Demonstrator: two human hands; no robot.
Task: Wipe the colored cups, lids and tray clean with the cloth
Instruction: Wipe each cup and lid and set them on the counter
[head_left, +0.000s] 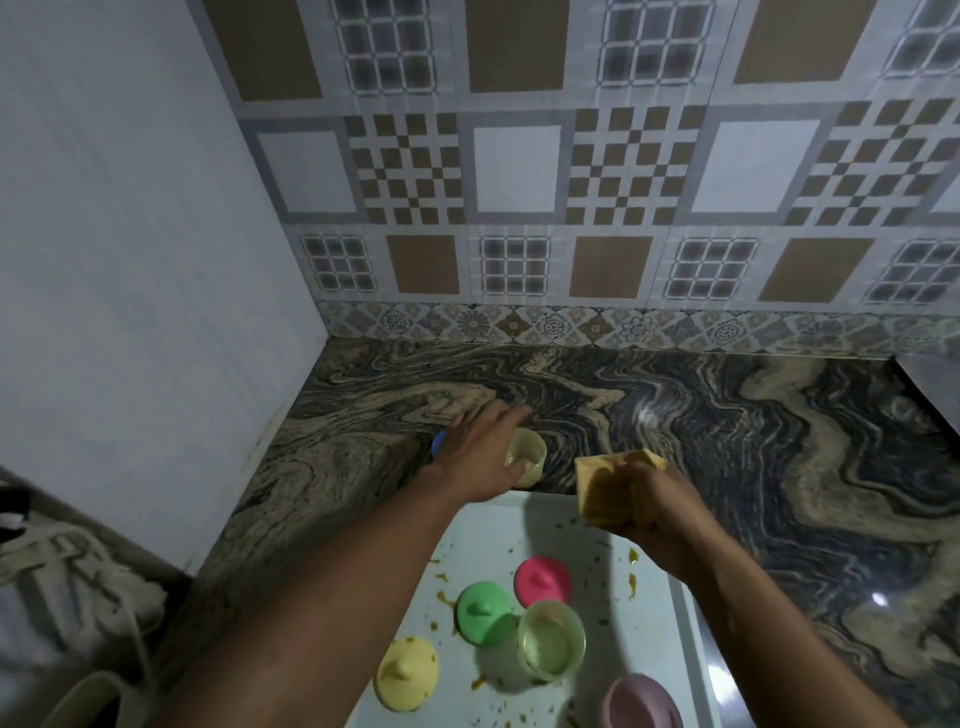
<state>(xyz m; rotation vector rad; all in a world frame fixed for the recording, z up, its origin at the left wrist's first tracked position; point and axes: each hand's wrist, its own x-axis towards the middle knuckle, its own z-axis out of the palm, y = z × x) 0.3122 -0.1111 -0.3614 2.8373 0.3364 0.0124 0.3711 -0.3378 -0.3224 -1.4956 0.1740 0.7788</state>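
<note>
My left hand (480, 452) is shut on a pale yellow cup (527, 456) that stands on the marble counter just beyond the tray's far edge. A blue piece (439, 443) peeks out behind that hand. My right hand (657, 506) holds a folded yellow cloth (605, 483) above the tray's far right corner. The pale blue tray (587, 551) carries brown smears and crumbs. On it lie a pink lid (543, 579), a green lid (483, 613) and a yellow lid (408, 673), beside an upright green cup (550, 639) and a mauve cup (639, 701) at the bottom edge.
The dark swirled marble counter (727, 431) runs to the tiled back wall (519, 171) and meets a white side wall (130, 260) on the left. A bundle of pale fabric or bags (67, 587) lies below the counter's left edge.
</note>
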